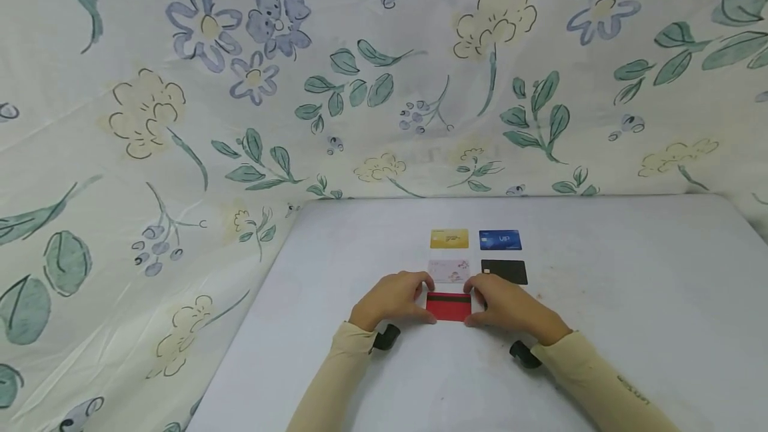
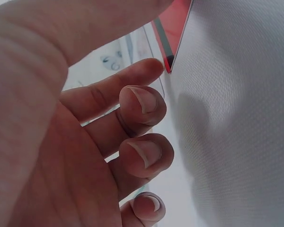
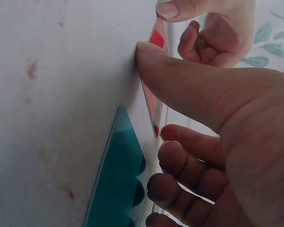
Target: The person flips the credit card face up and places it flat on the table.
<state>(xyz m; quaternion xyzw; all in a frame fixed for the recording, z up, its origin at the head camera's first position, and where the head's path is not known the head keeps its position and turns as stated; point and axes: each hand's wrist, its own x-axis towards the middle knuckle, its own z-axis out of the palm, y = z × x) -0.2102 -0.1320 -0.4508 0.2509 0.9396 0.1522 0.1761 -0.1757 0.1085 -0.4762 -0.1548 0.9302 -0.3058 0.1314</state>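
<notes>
A red card (image 1: 449, 309) with a dark stripe along its far edge lies on the white tabletop between the two hands. My left hand (image 1: 397, 299) holds it at the left end, thumb at the near corner and index finger at the far one. At the right end my right hand (image 1: 507, 302) grips it the same way, thumb and index finger at the corners. The other fingers of both hands curl loosely. A teal card (image 3: 114, 170) shows beneath the right hand in the right wrist view; in the head view that hand mostly covers it.
Just beyond the red card lie a pale patterned card (image 1: 449, 272) and a black card (image 1: 510, 272). Farther back are a gold card (image 1: 449, 239) and a blue VIP card (image 1: 501, 240). Floral cloth (image 1: 420, 72) hangs behind the white table (image 1: 630, 325).
</notes>
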